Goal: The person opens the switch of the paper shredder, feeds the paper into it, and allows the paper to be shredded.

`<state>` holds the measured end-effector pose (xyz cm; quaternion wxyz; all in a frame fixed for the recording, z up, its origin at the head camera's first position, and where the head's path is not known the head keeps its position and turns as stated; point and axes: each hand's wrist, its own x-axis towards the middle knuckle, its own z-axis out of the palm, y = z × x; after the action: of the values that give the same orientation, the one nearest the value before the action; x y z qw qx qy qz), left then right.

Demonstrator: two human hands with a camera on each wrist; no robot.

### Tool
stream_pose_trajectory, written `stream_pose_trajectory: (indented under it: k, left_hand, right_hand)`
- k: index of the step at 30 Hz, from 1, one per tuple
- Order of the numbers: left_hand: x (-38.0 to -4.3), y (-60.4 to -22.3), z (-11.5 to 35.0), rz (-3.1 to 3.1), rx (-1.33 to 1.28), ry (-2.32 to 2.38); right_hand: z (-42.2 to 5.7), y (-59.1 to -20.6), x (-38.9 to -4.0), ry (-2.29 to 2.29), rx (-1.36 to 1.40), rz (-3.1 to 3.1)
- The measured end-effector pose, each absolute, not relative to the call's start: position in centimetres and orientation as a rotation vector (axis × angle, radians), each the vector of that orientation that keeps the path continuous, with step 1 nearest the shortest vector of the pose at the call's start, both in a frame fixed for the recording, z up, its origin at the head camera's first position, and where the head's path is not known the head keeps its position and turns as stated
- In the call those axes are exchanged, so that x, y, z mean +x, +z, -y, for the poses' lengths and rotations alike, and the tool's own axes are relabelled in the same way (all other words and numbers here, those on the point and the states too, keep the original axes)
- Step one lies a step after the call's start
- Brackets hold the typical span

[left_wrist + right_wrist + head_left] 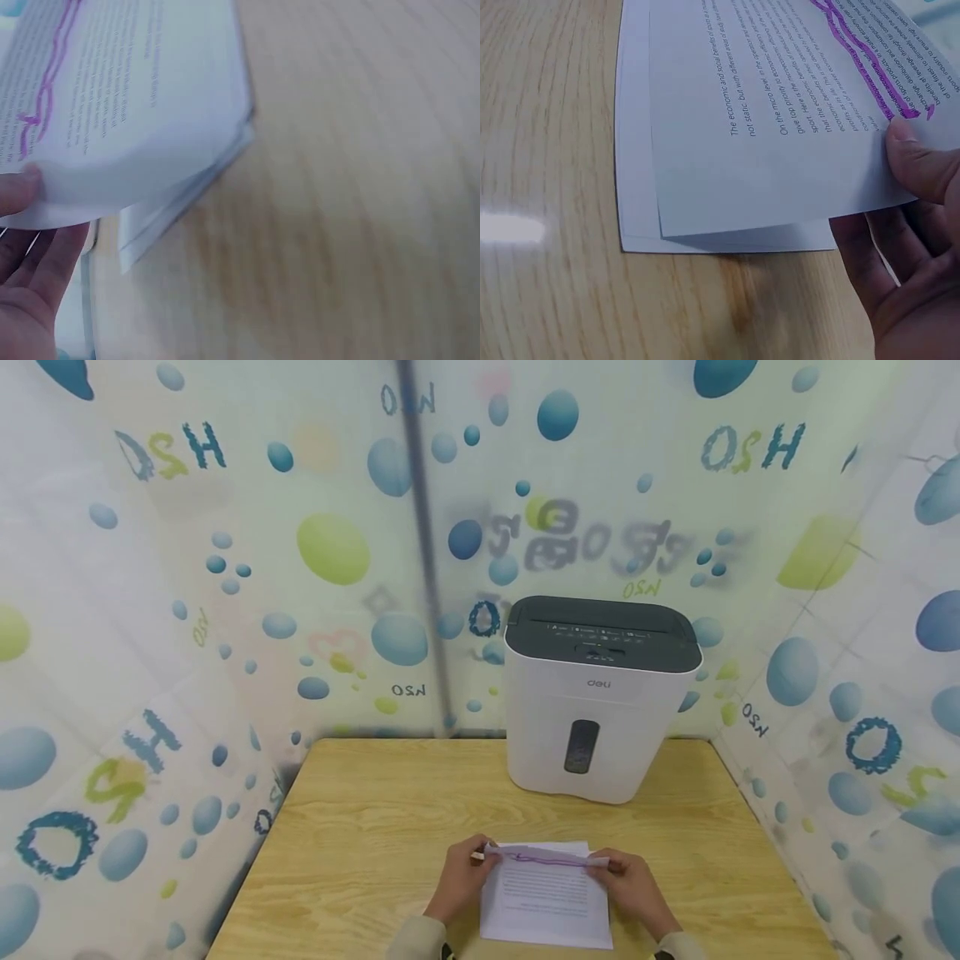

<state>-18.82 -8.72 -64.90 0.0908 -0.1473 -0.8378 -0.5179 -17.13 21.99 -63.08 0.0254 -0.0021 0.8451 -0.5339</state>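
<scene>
A printed sheet of paper (546, 893) with purple marker lines is pinched at both side edges. My left hand (462, 875) grips its left edge between thumb and fingers, and my right hand (632, 887) does the same at the right edge. The held part is raised and bent, so it appears as a narrow strip in the head view. Beneath it lie more white sheets (636, 150), their edges sticking out on the wood. In the right wrist view the thumb (922, 161) presses on the printed side near the purple marks.
A white paper shredder (592, 718) with a dark top and slot stands at the back right of the wooden table (375, 827). Curtains (330, 468) patterned with bubbles and lettering surround the table at the back and sides.
</scene>
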Motion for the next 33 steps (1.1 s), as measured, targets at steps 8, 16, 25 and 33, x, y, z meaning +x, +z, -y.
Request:
stream_pose_trajectory:
  k: [8,16,25,33]
  left_hand:
    - [-19.1,-63.4,8.9,2.584,-0.296,-1.597]
    - [-19.6,-62.7,8.7,2.588,-0.306,-1.586]
    - [-20.5,-61.3,8.5,2.572,-0.36,-1.569]
    - [-21.6,-59.8,8.4,2.543,-0.413,-1.558]
  right_hand:
    - [-21.9,-61.8,-17.4,-1.608,0.143,-2.557]
    - [-22.0,-61.2,-17.8,-1.554,0.198,-2.642]
    - [-22.7,-60.3,-18.6,-1.576,0.199,-2.673]
    - [-23.0,-58.6,-19.4,-1.59,0.149,-2.724]
